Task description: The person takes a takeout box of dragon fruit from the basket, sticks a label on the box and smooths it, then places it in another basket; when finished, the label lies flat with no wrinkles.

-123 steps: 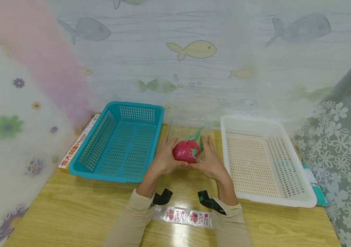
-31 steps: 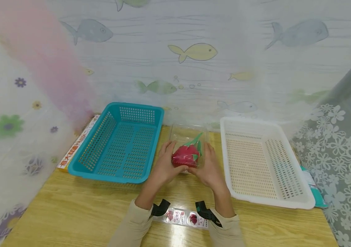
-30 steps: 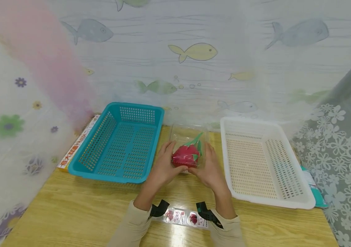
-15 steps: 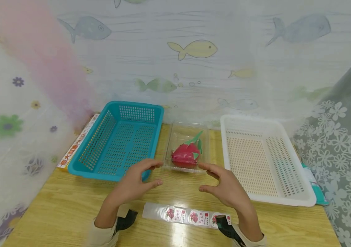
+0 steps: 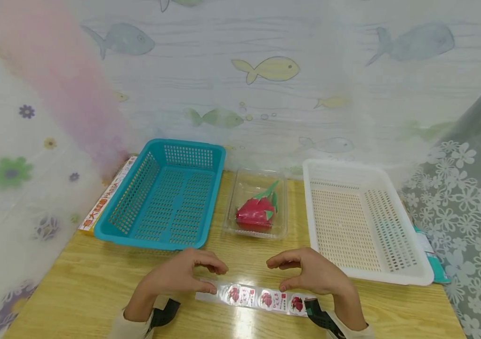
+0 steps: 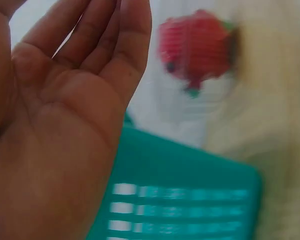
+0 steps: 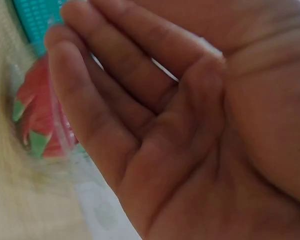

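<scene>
A clear plastic box [image 5: 251,179] sits on the table between two baskets, with a red dragon fruit [image 5: 254,211] with green leaf tips inside it. In front of it lies a strip of round stickers [image 5: 253,298] printed with dragon fruit. My left hand [image 5: 181,273] hovers at the strip's left end, fingers loosely bent, holding nothing. Over the strip's right part is my right hand [image 5: 314,273], likewise relaxed with nothing in it. Both wrist views show bare palms, and the dragon fruit [image 6: 197,45] appears blurred beyond the left hand. Whether either hand touches the strip cannot be told.
A teal basket [image 5: 156,242] stands at the left and a white basket [image 5: 376,278] at the right. A pasta package [image 5: 107,197] lies left of the teal basket; a teal-and-white packet [image 5: 433,259] is partly hidden behind the white one. A printed curtain [image 5: 266,117] hangs behind.
Both hands held the sides of the box a second ago. They have let go, spread apart and drawn back toward the sticker strip. The box stays on the table.
</scene>
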Motion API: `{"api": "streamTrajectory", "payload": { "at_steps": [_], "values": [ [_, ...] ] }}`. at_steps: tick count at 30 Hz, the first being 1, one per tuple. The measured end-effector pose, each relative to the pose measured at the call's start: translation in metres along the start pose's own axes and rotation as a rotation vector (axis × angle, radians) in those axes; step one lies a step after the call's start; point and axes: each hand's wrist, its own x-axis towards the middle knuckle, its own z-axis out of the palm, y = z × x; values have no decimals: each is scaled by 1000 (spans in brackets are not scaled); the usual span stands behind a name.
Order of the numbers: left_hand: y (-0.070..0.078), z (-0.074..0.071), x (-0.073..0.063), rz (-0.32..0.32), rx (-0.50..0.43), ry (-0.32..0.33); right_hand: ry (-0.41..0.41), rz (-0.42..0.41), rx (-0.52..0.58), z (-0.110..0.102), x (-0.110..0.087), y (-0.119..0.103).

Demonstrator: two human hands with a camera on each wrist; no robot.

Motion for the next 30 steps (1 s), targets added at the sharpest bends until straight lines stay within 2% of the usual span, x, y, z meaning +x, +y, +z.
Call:
{"api": "streamTrajectory", "payload": {
  "at_steps": [4,8,10,14,21,24,30],
  "values": [
    [-14,10,-1,-107,-30,-53,-63,-38,47,-1,4,7],
    [-26,14,-1,-205,30,-57,-91,-39,55,0,6,9],
    [-30,15,0,-233,82,-57,-95,-25,61,1,7,8],
    [-40,21,2,-258,180,-59,-106,-4,71,3,8,7],
    [-41,32,11,-216,353,-54,-119,19,50,3,6,5],
    [-37,35,13,-230,393,-56,-125,19,46,3,5,5],
    [-33,32,13,-264,358,-69,-108,-18,28,7,9,6]
  ]
}}
